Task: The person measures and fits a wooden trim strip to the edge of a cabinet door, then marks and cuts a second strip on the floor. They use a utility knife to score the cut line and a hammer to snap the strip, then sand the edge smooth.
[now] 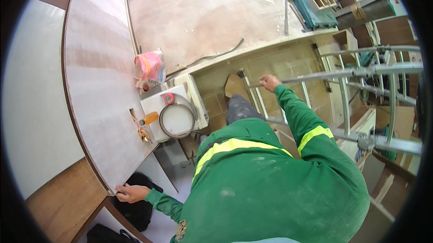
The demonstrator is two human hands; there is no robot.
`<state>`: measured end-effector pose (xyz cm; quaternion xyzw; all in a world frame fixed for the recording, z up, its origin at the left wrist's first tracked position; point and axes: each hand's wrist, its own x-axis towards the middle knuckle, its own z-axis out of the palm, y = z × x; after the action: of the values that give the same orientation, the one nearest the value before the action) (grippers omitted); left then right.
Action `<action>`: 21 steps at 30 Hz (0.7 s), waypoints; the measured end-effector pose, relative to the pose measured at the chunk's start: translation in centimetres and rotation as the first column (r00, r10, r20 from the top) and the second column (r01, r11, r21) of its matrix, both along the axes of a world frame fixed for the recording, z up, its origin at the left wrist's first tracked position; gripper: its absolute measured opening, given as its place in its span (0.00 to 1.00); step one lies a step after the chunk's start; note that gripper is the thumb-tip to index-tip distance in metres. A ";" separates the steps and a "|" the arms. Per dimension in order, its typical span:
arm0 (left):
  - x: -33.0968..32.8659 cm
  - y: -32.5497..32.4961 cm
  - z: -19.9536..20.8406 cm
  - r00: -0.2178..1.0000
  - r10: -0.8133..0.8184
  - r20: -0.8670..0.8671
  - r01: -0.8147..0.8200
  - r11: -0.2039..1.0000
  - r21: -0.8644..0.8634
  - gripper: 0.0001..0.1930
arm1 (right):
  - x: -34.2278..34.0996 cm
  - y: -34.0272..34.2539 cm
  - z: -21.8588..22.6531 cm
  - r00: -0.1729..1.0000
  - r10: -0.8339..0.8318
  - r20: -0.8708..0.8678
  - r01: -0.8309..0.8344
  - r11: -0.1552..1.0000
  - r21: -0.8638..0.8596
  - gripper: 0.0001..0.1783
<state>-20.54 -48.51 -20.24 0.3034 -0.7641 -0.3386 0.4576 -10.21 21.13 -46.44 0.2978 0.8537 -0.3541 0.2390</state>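
Note:
My left hand (130, 194) is closed at the lower corner of a tall panel (101, 85) coated in patchy white, its fingertips on the edge. Whether something small is also between those fingers cannot be made out. Over on the right, my right hand (270, 83) is wrapped around a rail of a silver metal ladder (315, 77). I stand among the ladder's rails, in green long sleeves with yellow reflective bands. Wires with a gold-coloured end (144, 134) come out of a cut-out in the panel.
Beside the panel, a white surface bears an orange bottle (149, 118), a red tape measure (168, 98) and a round hoop-like rim (194, 121). A pink bag (149, 66) stands behind them. Farther off lie a teal case (315, 13) and a long roll (367, 12). Black bags (135, 207) rest below my left hand.

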 end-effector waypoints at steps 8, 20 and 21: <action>-1.0 2.6 0.2 0.965 0.224 0.134 -0.198 0.963 -0.183 0.32 | -1.0 17.7 0.9 0.996 -0.035 0.086 0.027 0.994 0.103 0.30; -7.3 10.3 -9.7 0.854 0.502 0.135 -0.415 0.815 -0.405 0.42 | -10.6 37.9 -18.6 0.904 -0.418 -0.087 0.426 0.882 0.202 0.37; -7.5 10.2 -10.4 0.881 0.458 0.120 -0.382 0.838 -0.389 0.41 | -11.4 39.4 -20.9 0.897 -0.437 -0.067 0.442 0.879 0.180 0.38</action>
<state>-27.99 -38.26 -30.60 0.4104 -0.7701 -0.0525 0.4856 -21.61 60.51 -67.37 0.5007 0.7967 -0.3191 0.1124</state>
